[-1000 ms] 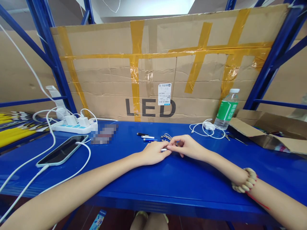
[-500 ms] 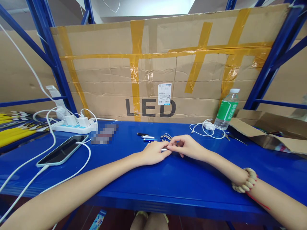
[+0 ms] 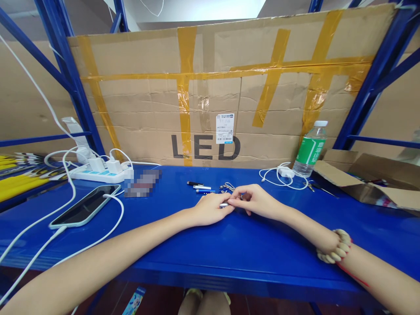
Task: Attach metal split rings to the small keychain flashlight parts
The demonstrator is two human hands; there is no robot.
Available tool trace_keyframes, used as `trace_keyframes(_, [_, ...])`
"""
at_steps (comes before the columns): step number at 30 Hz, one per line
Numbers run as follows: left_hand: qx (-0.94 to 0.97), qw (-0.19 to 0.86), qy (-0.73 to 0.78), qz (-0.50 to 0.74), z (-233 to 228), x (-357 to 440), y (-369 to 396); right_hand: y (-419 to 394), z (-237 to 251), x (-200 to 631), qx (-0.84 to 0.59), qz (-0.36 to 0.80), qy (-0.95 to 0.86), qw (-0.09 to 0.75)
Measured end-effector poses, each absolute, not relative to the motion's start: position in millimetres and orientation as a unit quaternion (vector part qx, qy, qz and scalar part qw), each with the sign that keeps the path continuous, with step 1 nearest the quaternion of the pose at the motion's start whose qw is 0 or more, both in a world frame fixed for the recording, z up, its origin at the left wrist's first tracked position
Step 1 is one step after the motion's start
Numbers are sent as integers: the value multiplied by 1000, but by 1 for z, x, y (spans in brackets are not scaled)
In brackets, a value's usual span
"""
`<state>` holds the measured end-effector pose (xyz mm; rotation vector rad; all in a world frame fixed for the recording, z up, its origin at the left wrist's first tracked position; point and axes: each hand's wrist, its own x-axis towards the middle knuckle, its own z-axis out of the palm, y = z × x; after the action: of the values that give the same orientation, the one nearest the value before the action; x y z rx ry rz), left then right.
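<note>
My left hand (image 3: 210, 210) and right hand (image 3: 254, 200) meet at the middle of the blue tabletop (image 3: 229, 249), both resting on it. Between them I pinch a small silver piece (image 3: 224, 204), the fingers of both hands closed on its ends. Just past my hands, at 12 o'clock, lie a few small pen-like pieces (image 3: 201, 188) and a bunch of metal rings (image 3: 227, 187). A phone (image 3: 85, 205) on a white cable lies at 9 o'clock, a power strip (image 3: 98, 174) at 10 o'clock, a bottle (image 3: 310, 151) at 2 o'clock.
</note>
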<state>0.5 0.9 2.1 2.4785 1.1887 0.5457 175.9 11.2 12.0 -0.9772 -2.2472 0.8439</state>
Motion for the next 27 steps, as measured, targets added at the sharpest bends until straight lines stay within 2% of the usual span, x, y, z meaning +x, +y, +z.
trace_keyframes(27, [877,164,407,195,2,1,0,11,12,175,-356,332,-830,270])
